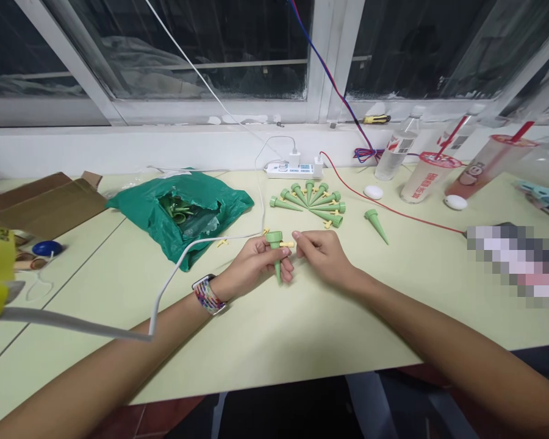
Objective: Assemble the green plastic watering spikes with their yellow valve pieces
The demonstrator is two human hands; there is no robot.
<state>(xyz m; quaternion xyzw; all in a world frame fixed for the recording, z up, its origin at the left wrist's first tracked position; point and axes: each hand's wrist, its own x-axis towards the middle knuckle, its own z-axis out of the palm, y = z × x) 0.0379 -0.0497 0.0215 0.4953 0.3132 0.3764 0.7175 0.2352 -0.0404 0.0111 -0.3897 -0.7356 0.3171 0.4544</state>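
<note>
My left hand is closed around a green plastic plant-watering spike, its wide cap up and its tip pointing down. A small yellow valve sticks out of the spike's side toward the right. Just right of it is my right hand, its fingers curled and the thumb and forefinger pinched; whatever they may hold is too hidden to make out. Beyond both hands, several green spikes with yellow valves lie in a fan, tips inward. A lone green spike, no yellow part visible, lies farther right.
A torn green plastic bag with more green pieces lies at left. Loose yellow valves are near it. A white cable crosses above my left forearm. Behind stand a power strip, drink cups and a bottle.
</note>
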